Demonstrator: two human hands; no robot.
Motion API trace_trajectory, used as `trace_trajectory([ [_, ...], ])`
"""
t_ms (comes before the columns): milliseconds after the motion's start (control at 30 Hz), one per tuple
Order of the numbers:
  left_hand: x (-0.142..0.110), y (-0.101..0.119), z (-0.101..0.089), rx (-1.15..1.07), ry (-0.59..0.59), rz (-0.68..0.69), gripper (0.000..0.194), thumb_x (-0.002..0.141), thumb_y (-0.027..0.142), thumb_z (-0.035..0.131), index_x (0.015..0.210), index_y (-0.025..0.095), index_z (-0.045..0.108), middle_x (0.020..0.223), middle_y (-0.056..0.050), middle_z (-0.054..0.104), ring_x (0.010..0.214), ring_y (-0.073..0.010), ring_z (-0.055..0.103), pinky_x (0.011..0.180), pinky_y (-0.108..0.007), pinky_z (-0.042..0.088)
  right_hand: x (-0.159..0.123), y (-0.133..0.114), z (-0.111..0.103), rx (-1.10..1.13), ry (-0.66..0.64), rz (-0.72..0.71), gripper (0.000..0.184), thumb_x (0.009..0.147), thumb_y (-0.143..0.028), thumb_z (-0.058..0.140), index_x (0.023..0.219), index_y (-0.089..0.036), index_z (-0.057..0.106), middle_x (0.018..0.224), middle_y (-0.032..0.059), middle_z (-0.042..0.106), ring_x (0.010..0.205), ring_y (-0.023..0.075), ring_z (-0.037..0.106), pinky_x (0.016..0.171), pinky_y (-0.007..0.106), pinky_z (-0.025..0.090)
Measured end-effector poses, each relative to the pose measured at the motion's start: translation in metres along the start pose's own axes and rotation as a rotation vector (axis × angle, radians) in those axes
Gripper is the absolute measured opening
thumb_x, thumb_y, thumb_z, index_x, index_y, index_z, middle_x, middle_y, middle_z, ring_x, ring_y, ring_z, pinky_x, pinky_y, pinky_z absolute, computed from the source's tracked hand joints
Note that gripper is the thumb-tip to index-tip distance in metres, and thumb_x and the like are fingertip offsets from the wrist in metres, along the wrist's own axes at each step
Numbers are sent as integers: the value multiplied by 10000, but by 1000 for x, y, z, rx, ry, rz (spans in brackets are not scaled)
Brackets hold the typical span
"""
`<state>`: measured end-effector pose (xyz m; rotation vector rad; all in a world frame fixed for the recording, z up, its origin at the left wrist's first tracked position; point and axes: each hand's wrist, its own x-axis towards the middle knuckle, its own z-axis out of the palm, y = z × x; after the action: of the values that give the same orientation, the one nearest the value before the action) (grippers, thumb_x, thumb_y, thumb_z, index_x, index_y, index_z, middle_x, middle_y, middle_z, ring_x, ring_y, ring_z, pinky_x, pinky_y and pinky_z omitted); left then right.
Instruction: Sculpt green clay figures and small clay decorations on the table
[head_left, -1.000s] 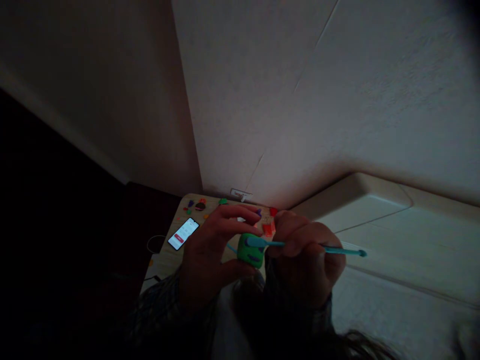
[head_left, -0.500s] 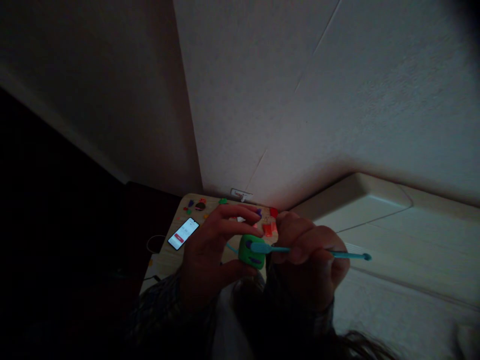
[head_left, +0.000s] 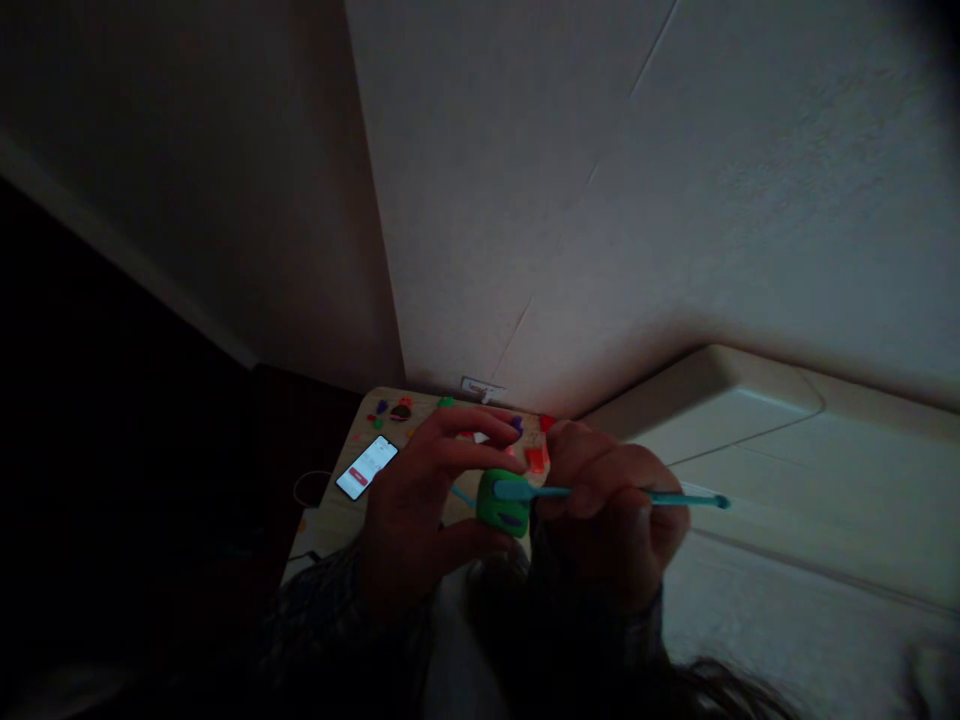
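Note:
Between the thumb and fingers of my left hand [head_left: 420, 510] is a small green block of modelling clay [head_left: 491, 517] with purple patches on its face. My right hand [head_left: 611, 510] is closed around a thin turquoise modelling tool [head_left: 551, 492]. The tool's flat, wider end lies over the face of the green block, at the upper purple patch; whether it presses in, I cannot tell. Its other end, a small rounded tip, sticks out to the right of my fist. Both hands are raised above the small table.
On the light wooden table [head_left: 349, 455] lies a phone [head_left: 367, 467] with a lit screen. Small coloured clay pieces [head_left: 381, 407] and a dark round piece [head_left: 401, 412] sit behind it. A red container [head_left: 535, 459] is partly hidden by my hands. Walls and a white panel [head_left: 750, 430] border the table.
My right hand and the tool shifted slightly right, then back left over the block. My left hand and the green block have hardly moved.

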<state>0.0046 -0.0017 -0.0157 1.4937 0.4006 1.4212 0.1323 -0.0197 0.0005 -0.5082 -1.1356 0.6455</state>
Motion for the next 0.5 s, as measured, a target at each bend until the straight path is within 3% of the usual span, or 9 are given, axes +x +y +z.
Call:
trace_trajectory([
  [133, 1, 0, 0, -4, -2, 11, 287, 764, 337, 745, 1026, 233, 691, 1087, -53, 624, 1104, -211, 575, 965, -341, 486, 0, 0, 0, 11, 43, 13, 220, 911, -283, 557, 740, -191, 660, 581, -31, 603, 536, 114, 539, 552, 303, 384],
  [300, 1, 0, 1, 5, -1, 25, 289, 762, 355, 744, 1014, 225, 691, 1079, -57, 621, 1101, -212, 575, 952, -332, 496, -1, -1, 0, 29, -5, -1, 247, 912, -298, 546, 712, -197, 649, 530, -43, 560, 505, 120, 534, 551, 317, 393],
  [500, 0, 0, 1, 35, 8, 9, 310, 765, 386, 734, 1031, 235, 681, 1091, -64, 628, 1099, -227, 578, 964, -366, 493, 0, -1, -1, -20, 59, 47, 226, 904, -308, 560, 726, -203, 651, 571, -26, 601, 520, 124, 518, 528, 299, 386],
])
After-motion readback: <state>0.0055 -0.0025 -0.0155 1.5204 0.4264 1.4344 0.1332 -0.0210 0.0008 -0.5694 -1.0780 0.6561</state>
